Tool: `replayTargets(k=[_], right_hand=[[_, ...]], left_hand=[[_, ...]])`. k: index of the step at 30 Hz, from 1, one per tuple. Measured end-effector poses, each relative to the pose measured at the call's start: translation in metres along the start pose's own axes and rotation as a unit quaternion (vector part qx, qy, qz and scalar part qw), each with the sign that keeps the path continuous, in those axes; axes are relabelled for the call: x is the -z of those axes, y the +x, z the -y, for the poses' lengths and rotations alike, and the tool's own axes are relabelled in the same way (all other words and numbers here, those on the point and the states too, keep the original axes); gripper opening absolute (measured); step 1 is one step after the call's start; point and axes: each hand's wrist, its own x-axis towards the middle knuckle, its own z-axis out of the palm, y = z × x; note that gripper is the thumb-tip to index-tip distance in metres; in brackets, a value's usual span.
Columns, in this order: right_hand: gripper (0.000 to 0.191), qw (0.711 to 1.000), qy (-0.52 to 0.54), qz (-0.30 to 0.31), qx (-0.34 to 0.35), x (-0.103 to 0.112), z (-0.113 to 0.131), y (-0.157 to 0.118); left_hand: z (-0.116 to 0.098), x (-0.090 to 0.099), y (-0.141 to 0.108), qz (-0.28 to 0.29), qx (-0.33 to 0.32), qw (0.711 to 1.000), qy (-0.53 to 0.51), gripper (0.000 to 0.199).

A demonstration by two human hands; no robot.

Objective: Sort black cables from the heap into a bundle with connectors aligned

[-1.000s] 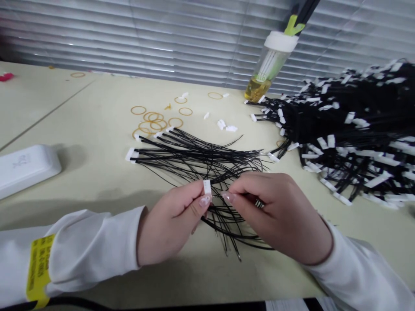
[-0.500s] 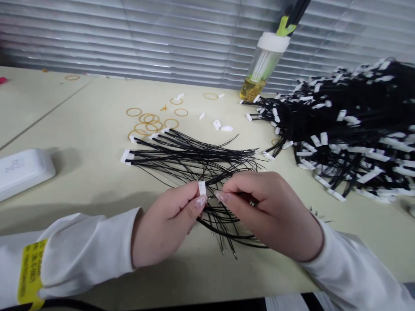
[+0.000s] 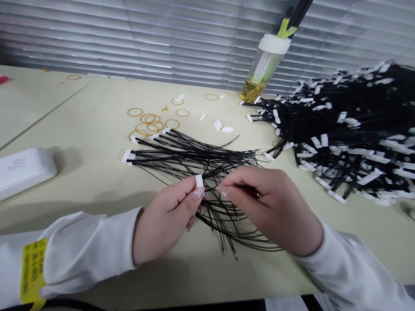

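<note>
My left hand (image 3: 167, 222) pinches a small white connector housing (image 3: 199, 181) between thumb and forefinger, over the middle of the table. Black wires run from the connector towards the right. Close by on the right, my right hand (image 3: 275, 207) is closed, its thumb and forefinger pinching a thin black wire (image 3: 210, 188) beside the connector. Its other fingers are curled and mostly hidden. Beneath both hands spread loose black wires (image 3: 227, 242) with bare metal ends. Just behind lie several black wire harnesses (image 3: 181, 153) with white connectors at their left ends.
A large heap of black harnesses (image 3: 350, 125) fills the right side. Rubber bands (image 3: 151, 123) and loose white connectors (image 3: 223, 126) lie at the back. A bottle with yellow contents (image 3: 264, 67) stands by the blinds. A white case (image 3: 26, 170) sits at left.
My left hand has shifted slightly up and left with the connector. My right hand has risen slightly, its fingertips still close to the connector. The wires under the hands have spread a little.
</note>
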Motion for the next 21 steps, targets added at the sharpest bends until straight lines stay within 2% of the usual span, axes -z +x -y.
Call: replayTargets(k=[4,5,6,7,9,11,13,14,16,18,21], right_hand=[[0.008,0.990,-0.003,-0.140,-0.030,0.025,-0.015,0.002],[0.010,0.986,-0.006,-0.159,-0.043,0.031,-0.021,0.002],[0.013,0.987,-0.012,-0.150,-0.053,0.037,-0.027,0.002],[0.019,0.992,-0.024,-0.112,-0.062,0.042,-0.033,0.002],[0.029,0.996,-0.059,0.020,-0.068,0.046,-0.041,0.002],[0.026,0.982,-0.067,0.171,-0.053,0.043,-0.043,0.001],[0.023,0.963,-0.032,0.268,-0.024,0.032,-0.039,0.001],[0.023,0.956,-0.004,0.292,-0.006,0.026,-0.035,0.001],[0.026,0.952,0.038,0.301,0.027,0.012,-0.025,0.002],[0.029,0.958,0.049,0.279,0.034,0.002,-0.017,0.002],[0.035,0.967,0.055,0.248,0.003,-0.006,-0.010,0.002]], left_hand=[[0.004,-0.001,0.005,-0.046,0.055,0.992,-0.107,0.024],[0.005,-0.001,0.006,-0.054,0.059,0.988,-0.134,0.024],[0.007,-0.001,0.007,-0.063,0.060,0.984,-0.158,0.023],[0.009,0.000,0.007,-0.073,0.058,0.979,-0.180,0.021],[0.011,0.000,0.009,-0.091,0.054,0.970,-0.217,0.018],[0.012,0.001,0.010,-0.103,0.054,0.962,-0.246,0.017],[0.011,0.001,0.010,-0.101,0.057,0.956,-0.269,0.016],[0.010,0.001,0.011,-0.096,0.057,0.955,-0.275,0.016],[0.009,0.001,0.011,-0.082,0.050,0.955,-0.281,0.015],[0.010,0.001,0.010,-0.068,0.041,0.957,-0.280,0.016],[0.011,0.001,0.009,-0.061,0.030,0.958,-0.280,0.015]])
